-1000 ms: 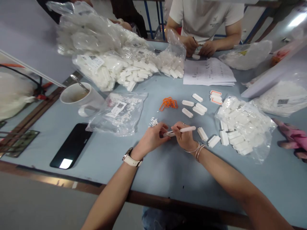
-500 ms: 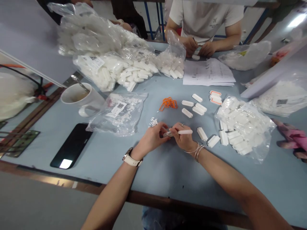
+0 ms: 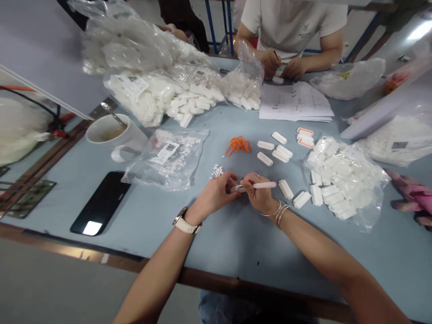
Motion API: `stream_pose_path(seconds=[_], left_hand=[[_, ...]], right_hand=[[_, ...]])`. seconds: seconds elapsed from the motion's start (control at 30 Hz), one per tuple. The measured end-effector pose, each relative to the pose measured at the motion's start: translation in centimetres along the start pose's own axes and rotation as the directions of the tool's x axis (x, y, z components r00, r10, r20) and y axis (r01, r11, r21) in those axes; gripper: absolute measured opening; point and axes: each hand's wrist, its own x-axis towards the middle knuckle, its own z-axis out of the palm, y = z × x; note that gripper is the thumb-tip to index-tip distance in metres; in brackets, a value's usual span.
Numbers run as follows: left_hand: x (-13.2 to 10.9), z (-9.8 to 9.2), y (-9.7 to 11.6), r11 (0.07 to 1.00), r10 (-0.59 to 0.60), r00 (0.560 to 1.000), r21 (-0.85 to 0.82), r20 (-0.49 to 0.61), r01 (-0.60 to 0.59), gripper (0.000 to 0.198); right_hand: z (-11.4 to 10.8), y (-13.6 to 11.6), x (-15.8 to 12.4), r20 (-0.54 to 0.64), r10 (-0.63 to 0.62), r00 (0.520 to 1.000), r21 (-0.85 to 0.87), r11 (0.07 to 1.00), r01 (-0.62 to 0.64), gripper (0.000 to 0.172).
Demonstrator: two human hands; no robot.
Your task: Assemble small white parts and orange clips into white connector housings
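My left hand (image 3: 219,189) grips a small white part (image 3: 237,189) with dark spots by its left end. A pale pen-like tool (image 3: 265,185) is pinched in my right hand (image 3: 257,194), its tip end at the white part. Tiny white pieces (image 3: 217,171) lie just beyond my left hand. Behind them is a pile of orange frames (image 3: 238,145). Several white housings (image 3: 265,158) lie to the right of the pile, and two with orange frames (image 3: 305,137) sit farther right. More housings (image 3: 301,199) rest near my right wrist.
An open bag of white housings (image 3: 347,175) is at the right. To the left are a flat bag (image 3: 168,157), a mug with a spoon (image 3: 110,130) and a black phone (image 3: 100,203). Large bags (image 3: 151,96) and papers (image 3: 295,102) lie farther back. Across the table a person's hands (image 3: 283,66) work.
The whole view has shifted slightly, with objects a little farther right in the picture. Both hands keep nearly the same pose around the white part and the pen-like tool.
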Motion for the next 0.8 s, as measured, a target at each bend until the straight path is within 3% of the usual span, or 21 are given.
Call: stream_pose_path(seconds=[0.6,0.8], left_hand=[[0.06,-0.06,0.24,0.999,-0.034,0.999,-0.04,0.014,0.034,0.03],[-0.06,-0.05,0.3,0.999,-0.038,0.999,-0.013,0.002,0.038,0.028]], right_hand=[[0.23,-0.05,0.1,-0.049,-0.044,0.998,-0.07,0.997,0.04,0.044],[0.25,-0.45,0.46,0.035,-0.055,0.998,-0.186,0.981,0.061,0.052]])
